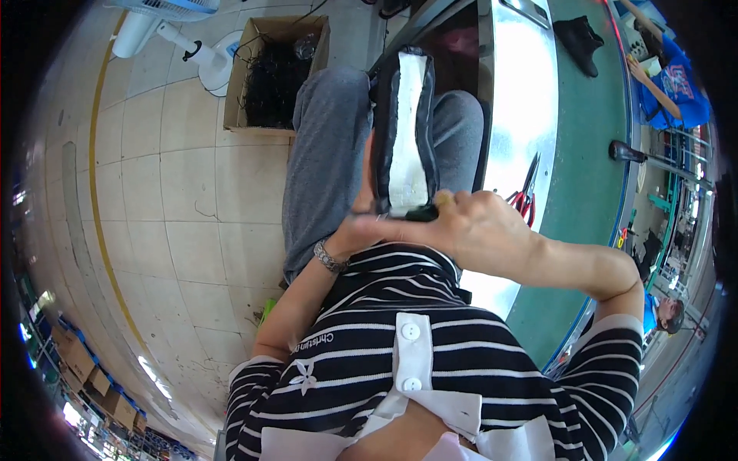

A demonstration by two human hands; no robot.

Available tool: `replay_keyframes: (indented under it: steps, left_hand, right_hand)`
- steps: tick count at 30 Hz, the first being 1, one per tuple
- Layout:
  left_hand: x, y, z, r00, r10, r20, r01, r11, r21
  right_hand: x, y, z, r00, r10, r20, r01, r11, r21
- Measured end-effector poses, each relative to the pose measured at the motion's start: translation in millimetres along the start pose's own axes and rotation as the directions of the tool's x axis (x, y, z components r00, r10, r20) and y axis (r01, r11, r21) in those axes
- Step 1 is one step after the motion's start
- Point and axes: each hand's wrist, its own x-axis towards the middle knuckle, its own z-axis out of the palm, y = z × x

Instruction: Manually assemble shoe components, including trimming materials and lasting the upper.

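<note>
Shoe upper, black w/ a white inner lining, stands upright just above both hands, over the person's lap, its lower end down among the fingers. One of these in hand.

Going left to right: far left of the fingers, a yellow floor line curves across pale tiles; up from it a white fan base and one cardboard box full of black bits. Nearer in, the left hand, w/ a metal bracelet on the wrist, sits at the piece's lower left edge. It's mostly hidden behind the shoe part and the other hand, so can't tell if its fingers are closed on it or only touching. The right hand crosses in front, fingers curled together and clamped on the dark lower end of the piece.

Handling, as a judgement: looks light, soft and floppy, fabric-like, not fragile, not slippery; prob bends if held by one end only. Best hold is at the lower edge w/ a second hand steadying a side seam.

Right of the fingers: one pair of red-handled scissors on the shiny metal strip of the bench, well apart from the hands. Further up the green top, one more black shoe piece. Far right, another person in blue at work, hands separate.
</note>
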Motion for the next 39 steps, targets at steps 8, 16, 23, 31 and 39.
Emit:
replay_keyframes:
  steps: [8,16,23,31,39]
  left_hand:
    - [9.8,28.9,-36.0,0.964,-0.245,0.102,0.265,0.906,-0.331]
    - [12.9,29.7,-79.6,0.889,-0.431,0.153,0.445,0.735,-0.512]
    - [21.4,28.4,-99.5,0.904,-0.388,0.182,0.425,0.762,-0.489]
    - [34.6,37.8,-117.6,0.844,-0.43,0.321,0.536,0.714,-0.45]
    - [33.6,33.4,-115.0,0.864,-0.4,0.308,0.494,0.794,-0.354]
  right_hand:
    - [24.7,29.9,-12.8,0.986,0.143,0.091,-0.158,0.97,0.188]
    - [59.8,22.8,-61.5,0.82,-0.013,-0.572,0.225,0.926,0.303]
    - [86.2,15.3,-90.8,0.973,0.078,0.219,-0.05,0.991,-0.128]
    - [94.6,22.0,-52.7,0.99,0.127,0.059,-0.129,0.991,0.029]
    - [89.0,8.9,-41.9,0.999,0.038,0.02,-0.035,0.995,-0.096]
